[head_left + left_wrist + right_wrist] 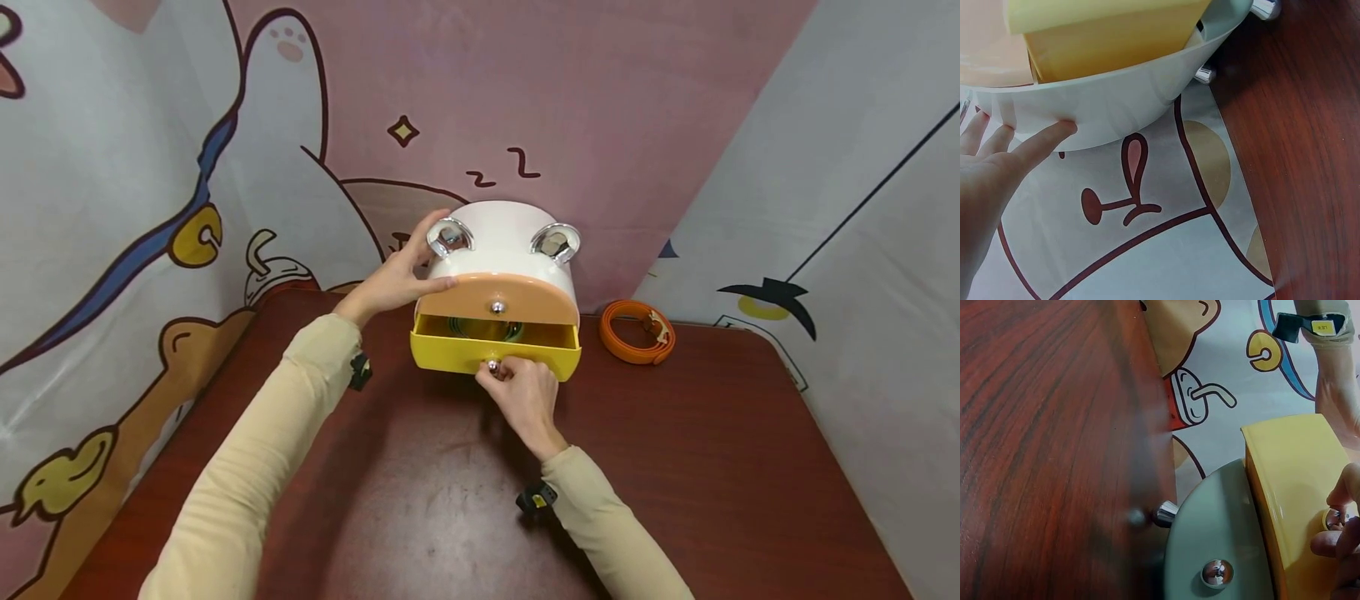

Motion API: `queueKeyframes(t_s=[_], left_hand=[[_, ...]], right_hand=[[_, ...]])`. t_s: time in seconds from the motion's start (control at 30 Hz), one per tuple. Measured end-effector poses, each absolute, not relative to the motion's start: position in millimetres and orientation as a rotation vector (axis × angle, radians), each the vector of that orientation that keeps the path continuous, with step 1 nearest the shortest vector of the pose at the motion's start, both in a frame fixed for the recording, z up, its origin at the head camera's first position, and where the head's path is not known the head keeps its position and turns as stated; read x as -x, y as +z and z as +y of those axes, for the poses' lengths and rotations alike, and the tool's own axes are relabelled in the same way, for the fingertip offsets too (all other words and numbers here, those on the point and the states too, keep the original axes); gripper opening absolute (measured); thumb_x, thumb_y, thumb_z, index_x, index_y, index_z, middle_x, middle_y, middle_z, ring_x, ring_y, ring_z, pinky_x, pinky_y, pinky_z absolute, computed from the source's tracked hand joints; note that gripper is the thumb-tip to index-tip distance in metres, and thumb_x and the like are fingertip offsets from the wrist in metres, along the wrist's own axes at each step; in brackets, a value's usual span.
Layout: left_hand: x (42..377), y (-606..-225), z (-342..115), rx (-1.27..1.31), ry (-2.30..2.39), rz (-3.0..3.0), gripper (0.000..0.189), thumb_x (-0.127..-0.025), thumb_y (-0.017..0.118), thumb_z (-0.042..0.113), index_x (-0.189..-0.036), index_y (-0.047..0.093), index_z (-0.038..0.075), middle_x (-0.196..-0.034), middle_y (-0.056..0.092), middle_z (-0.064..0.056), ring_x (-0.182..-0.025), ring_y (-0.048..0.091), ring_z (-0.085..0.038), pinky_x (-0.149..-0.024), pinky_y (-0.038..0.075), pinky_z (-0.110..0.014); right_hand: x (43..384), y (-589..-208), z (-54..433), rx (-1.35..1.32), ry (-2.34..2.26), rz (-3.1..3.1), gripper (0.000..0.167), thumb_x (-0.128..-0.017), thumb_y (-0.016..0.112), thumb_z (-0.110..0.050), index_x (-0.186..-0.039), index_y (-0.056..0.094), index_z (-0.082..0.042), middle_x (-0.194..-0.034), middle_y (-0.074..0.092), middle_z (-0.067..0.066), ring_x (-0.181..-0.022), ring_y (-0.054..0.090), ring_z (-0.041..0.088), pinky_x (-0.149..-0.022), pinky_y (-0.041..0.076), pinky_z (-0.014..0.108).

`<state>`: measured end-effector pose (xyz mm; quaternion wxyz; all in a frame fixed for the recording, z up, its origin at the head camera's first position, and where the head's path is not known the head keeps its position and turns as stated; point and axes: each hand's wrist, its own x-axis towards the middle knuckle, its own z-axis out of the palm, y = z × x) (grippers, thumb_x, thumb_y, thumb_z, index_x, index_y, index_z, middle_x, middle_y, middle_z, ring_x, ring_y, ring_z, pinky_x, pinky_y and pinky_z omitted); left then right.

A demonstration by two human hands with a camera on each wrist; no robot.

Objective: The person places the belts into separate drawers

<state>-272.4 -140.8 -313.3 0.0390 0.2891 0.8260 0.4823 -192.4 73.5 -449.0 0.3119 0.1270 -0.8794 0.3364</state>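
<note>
A white rounded drawer box with two shiny silver ears stands at the back of the table. Its yellow drawer is pulled partway out, and a green coiled item shows inside. My right hand pinches the silver knob on the yellow drawer's front. My left hand steadies the box's left side, thumb on the front edge beside the orange drawer. In the left wrist view, extended fingers press against the white shell. The right wrist view shows a green drawer front, closed, beneath the yellow one.
A coiled orange belt lies on the table to the right of the box. The dark red wooden table meets a cartoon-printed cloth right behind the box.
</note>
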Motion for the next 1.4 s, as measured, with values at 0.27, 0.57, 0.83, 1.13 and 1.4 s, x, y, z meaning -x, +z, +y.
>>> queueKeyframes(t_s=[0.27, 0.57, 0.83, 1.13, 1.4], left_hand=[[273.5, -313.5, -141.6, -0.907, 1.483, 2.523, 0.092, -0.09, 0.07, 0.011, -0.155, 0.005, 0.018, -0.147, 0.038, -0.023, -0.132, 0.038, -0.041, -0.103, 0.032, -0.057], [274.2, -314.1, -142.0, -0.906, 1.477, 2.522, 0.092, -0.09, 0.07, 0.013, -0.155, 0.005, 0.022, -0.141, 0.045, -0.024, -0.129, 0.042, -0.038, -0.102, 0.034, -0.056], [275.3, -314.6, -141.5, -0.934, 1.476, 2.508, 0.093, -0.09, 0.069, 0.01, -0.155, 0.004, 0.021, -0.138, 0.048, -0.024, -0.125, 0.047, -0.036, -0.097, 0.041, -0.05], [273.7, -312.7, -141.9, -0.92, 1.477, 2.503, 0.093, -0.09, 0.069, 0.011, -0.155, 0.004, 0.022, -0.139, 0.047, -0.023, -0.125, 0.048, -0.033, -0.094, 0.044, -0.048], [273.0, -311.6, -141.7, -0.905, 1.467, 2.521, 0.093, -0.09, 0.07, 0.013, -0.155, 0.005, 0.023, -0.136, 0.049, -0.023, -0.123, 0.049, -0.033, -0.095, 0.043, -0.047]], right_hand=[[197.6, -447.5, 74.8, -0.319, 0.884, -2.317, 0.039, -0.075, 0.074, -0.026, -0.047, 0.048, -0.02, -0.045, 0.039, -0.01, -0.041, 0.04, 0.011, -0.04, 0.03, 0.029], [205.5, -446.0, 75.4, -0.313, 0.904, -2.343, 0.039, -0.075, 0.074, -0.027, -0.048, 0.046, -0.019, -0.046, 0.037, -0.01, -0.041, 0.038, 0.011, -0.04, 0.028, 0.028], [212.6, -445.0, 75.8, -0.298, 0.896, -2.354, 0.039, -0.074, 0.073, -0.027, -0.047, 0.045, -0.02, -0.045, 0.036, -0.01, -0.041, 0.038, 0.013, -0.039, 0.028, 0.029], [218.7, -444.6, 75.9, -0.3, 0.913, -2.361, 0.037, -0.075, 0.072, -0.027, -0.048, 0.049, -0.02, -0.045, 0.041, -0.009, -0.041, 0.04, 0.012, -0.039, 0.029, 0.029], [221.2, -445.0, 75.8, -0.29, 0.946, -2.359, 0.036, -0.075, 0.072, -0.028, -0.048, 0.05, -0.019, -0.045, 0.043, -0.009, -0.042, 0.043, 0.012, -0.04, 0.03, 0.029]])
